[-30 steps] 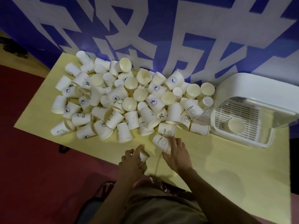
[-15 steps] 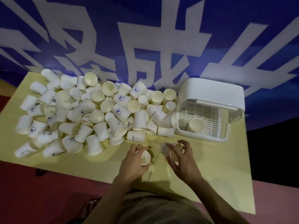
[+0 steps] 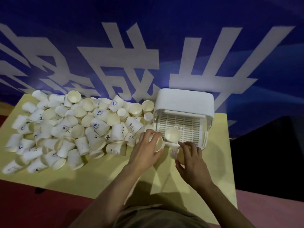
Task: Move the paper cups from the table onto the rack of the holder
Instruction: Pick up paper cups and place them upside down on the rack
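Mostly white paper cups (image 3: 69, 129) lie jumbled, some blue-printed.

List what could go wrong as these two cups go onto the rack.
1. The left hand brings its cup in close beside the cup on the rack, and could tip it.
2. The right hand holds its cup tilted at the holder's front rim; it may catch there.
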A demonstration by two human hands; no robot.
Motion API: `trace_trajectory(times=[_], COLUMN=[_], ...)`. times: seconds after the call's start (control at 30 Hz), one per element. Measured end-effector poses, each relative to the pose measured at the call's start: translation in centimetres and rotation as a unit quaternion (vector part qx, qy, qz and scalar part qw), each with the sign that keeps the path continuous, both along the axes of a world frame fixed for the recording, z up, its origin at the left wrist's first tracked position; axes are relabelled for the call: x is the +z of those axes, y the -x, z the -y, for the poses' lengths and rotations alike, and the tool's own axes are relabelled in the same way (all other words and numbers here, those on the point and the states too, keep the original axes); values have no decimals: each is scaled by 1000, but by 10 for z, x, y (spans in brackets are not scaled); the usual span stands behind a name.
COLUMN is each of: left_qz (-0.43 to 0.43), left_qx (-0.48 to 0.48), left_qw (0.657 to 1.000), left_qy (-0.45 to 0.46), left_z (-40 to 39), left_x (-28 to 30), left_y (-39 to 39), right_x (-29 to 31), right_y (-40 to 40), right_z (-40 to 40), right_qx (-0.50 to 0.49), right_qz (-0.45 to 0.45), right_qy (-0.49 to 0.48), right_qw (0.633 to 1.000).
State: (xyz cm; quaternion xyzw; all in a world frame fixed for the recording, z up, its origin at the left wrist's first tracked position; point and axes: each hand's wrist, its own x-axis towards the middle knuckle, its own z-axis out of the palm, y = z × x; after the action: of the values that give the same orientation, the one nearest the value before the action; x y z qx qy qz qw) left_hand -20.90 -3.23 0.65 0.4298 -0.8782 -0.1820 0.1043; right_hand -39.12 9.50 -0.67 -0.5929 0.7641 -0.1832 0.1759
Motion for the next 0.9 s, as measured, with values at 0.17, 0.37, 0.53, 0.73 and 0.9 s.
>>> trace_trajectory(times=[0.17, 0.37, 0.53, 0.73, 0.9], left_qz=[-23, -20, 19, 95, 153], left_qx=[-14, -22, -35, -16, 1], left_qw=[1000, 1000, 999, 989, 970], left_qy=[6, 1, -30, -116, -189], left_z=[6, 16, 24, 33, 37], left_x=[3, -7, -27, -57, -73], left_y=[45, 72, 86, 94, 99], right_x=[2, 0, -3, -4, -2], right_y=[27, 48, 59, 69, 78], right_z=[-12, -26, -31, -33, -32], right_qx=[-11, -24, -45, -79, -75], right_qz=[44, 80, 108, 120, 111], right_qy=[14, 34, 36, 33, 15], right_qw=[999, 996, 992, 989, 991])
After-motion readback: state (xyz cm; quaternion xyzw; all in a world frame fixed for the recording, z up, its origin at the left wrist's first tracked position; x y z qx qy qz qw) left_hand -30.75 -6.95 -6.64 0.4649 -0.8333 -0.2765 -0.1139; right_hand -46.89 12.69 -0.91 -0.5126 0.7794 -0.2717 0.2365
